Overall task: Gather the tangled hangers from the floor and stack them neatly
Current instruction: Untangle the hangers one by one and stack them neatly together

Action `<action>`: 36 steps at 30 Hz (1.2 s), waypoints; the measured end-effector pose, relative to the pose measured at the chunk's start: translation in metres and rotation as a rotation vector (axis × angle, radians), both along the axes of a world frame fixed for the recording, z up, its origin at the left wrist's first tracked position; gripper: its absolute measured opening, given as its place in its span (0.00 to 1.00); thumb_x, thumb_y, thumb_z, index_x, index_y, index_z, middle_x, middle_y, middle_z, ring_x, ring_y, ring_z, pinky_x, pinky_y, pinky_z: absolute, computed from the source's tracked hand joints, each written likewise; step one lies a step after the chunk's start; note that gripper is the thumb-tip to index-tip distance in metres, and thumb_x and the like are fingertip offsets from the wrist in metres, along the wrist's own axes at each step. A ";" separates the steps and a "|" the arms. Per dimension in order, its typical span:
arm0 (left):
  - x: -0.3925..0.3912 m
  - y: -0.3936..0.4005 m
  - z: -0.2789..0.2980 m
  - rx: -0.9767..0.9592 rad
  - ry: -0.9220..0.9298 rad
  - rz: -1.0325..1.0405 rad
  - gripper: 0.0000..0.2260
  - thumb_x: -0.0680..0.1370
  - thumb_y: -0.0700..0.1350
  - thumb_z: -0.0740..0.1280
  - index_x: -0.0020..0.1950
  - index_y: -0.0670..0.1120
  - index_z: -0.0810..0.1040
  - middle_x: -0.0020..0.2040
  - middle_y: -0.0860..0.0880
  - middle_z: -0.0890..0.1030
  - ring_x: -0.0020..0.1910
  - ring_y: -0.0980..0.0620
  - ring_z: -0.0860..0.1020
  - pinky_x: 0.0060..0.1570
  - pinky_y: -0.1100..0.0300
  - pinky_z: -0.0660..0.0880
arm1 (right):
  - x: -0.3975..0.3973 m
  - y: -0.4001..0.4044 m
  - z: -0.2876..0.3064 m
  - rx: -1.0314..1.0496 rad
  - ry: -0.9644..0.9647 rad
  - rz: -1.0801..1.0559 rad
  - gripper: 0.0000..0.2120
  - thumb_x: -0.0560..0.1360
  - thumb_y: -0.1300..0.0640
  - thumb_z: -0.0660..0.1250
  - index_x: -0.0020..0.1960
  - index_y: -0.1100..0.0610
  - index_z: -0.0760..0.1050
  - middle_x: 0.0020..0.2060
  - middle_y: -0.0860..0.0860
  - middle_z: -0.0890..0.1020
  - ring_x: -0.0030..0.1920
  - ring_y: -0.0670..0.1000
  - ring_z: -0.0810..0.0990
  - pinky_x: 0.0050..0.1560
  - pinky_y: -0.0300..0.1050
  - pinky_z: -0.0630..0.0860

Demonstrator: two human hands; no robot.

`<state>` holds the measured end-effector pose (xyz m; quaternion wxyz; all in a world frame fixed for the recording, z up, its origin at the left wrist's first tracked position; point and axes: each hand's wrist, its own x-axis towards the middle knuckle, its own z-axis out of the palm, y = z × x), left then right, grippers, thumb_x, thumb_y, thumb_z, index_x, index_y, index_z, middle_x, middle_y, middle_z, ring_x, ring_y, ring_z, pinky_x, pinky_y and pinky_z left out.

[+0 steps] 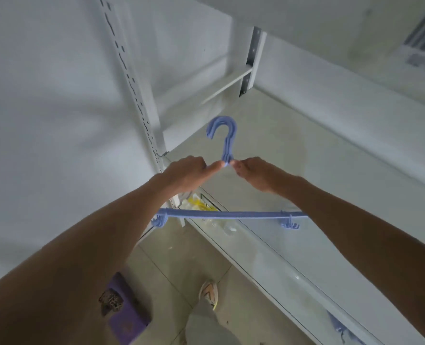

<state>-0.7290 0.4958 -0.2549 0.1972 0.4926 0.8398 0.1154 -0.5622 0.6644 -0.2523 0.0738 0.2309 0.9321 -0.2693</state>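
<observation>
A bundle of blue plastic hangers [227,215] is held up in front of me, hooks aligned and pointing up over a white shelf [268,150]. My left hand [189,174] pinches the left shoulder of the bundle just below the hook neck. On the other side of the neck my right hand [256,174] grips the right shoulder. The bottom bars run level between my forearms, with small clips at both ends. The sloping arms of the hangers are mostly hidden behind my hands and wrists.
A white slotted upright [141,100] of the rack stands left of the hangers, with a bracket post [252,61] behind. Plastic-wrapped yellow items [201,205] lie on a lower shelf. A purple box [125,312] and my shoe [209,292] are on the tiled floor below.
</observation>
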 end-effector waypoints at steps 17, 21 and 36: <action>-0.070 0.126 -0.028 -0.056 -0.009 -0.030 0.39 0.73 0.80 0.43 0.38 0.47 0.73 0.34 0.47 0.76 0.32 0.47 0.76 0.32 0.55 0.65 | -0.060 0.110 -0.010 -0.006 -0.055 -0.160 0.33 0.76 0.23 0.47 0.41 0.49 0.74 0.31 0.51 0.77 0.32 0.53 0.74 0.41 0.49 0.71; -0.089 0.142 -0.037 -0.078 -0.105 0.026 0.43 0.66 0.85 0.42 0.36 0.48 0.75 0.37 0.47 0.79 0.35 0.46 0.78 0.35 0.54 0.67 | -0.088 0.128 -0.022 -0.043 -0.079 -0.201 0.32 0.76 0.25 0.53 0.42 0.51 0.79 0.29 0.50 0.80 0.33 0.54 0.78 0.44 0.49 0.72; -0.130 0.189 -0.061 0.199 0.626 -0.345 0.22 0.84 0.60 0.59 0.45 0.45 0.83 0.38 0.44 0.84 0.39 0.41 0.83 0.34 0.57 0.66 | -0.118 0.175 -0.044 0.203 -0.051 -0.311 0.26 0.82 0.31 0.54 0.36 0.49 0.70 0.41 0.55 0.79 0.44 0.55 0.76 0.56 0.54 0.76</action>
